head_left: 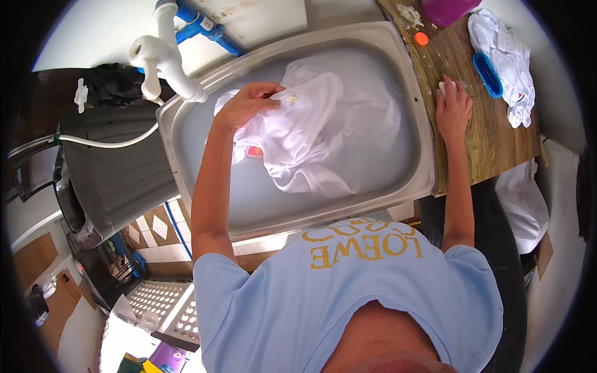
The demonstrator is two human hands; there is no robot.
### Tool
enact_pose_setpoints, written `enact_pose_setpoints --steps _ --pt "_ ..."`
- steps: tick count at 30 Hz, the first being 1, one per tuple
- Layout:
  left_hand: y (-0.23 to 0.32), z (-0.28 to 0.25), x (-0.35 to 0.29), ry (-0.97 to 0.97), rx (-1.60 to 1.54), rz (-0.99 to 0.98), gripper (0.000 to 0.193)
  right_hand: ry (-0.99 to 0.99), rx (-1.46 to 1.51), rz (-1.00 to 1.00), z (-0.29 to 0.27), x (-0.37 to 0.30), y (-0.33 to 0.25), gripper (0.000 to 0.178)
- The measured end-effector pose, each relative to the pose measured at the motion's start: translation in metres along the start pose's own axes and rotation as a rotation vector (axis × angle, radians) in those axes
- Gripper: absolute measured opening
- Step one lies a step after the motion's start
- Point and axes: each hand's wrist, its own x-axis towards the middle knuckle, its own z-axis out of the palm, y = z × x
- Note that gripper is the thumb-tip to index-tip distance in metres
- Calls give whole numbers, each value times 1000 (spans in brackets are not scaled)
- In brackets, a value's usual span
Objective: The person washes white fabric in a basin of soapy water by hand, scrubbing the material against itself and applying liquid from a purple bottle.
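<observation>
A white garment (305,133) lies bunched in cloudy water inside a metal sink (423,168), partly sunk and spread out to the right. My left hand (249,105) pinches a raised fold of it between thumb and fingers. Near that fold is a small yellowish smear, and a red-orange patch (254,151) shows under the cloth's lower left. On the wooden counter to the right, my right hand (454,107) rests with its fingers closed over a small white piece (443,86) that looks like a bar of soap, mostly hidden by the fingers.
Above the sink's left corner juts a white tap (163,65) with a blue pipe (205,28). On the counter (491,146) are a blue brush (487,74), an orange cap (421,38), a purple container (448,9) and another white garment (502,59). A dark grey machine (118,161) stands left.
</observation>
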Motion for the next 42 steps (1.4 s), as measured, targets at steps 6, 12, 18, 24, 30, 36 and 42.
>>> enact_pose_setpoints --steps 6,12,18,24,30,36,42 --pt "4 5 2 23 -18 27 30 115 338 -26 9 22 28 37" --pt "1 17 -8 66 -82 42 33 -447 2018 429 -17 48 -49 43" --pt "-12 16 -6 114 -184 29 34 -810 2097 881 65 55 -128 42" --pt "-16 14 -1 127 -323 -53 35 -873 2222 922 123 57 -132 39" --pt "-21 7 -1 175 -346 -77 32 -898 1894 146 25 49 -215 26" --pt "-26 19 -6 259 -548 34 21 4 780 -531 10 -9 -294 28" --pt "-55 11 -10 174 -583 30 30 -199 812 -354 31 -7 -292 27"
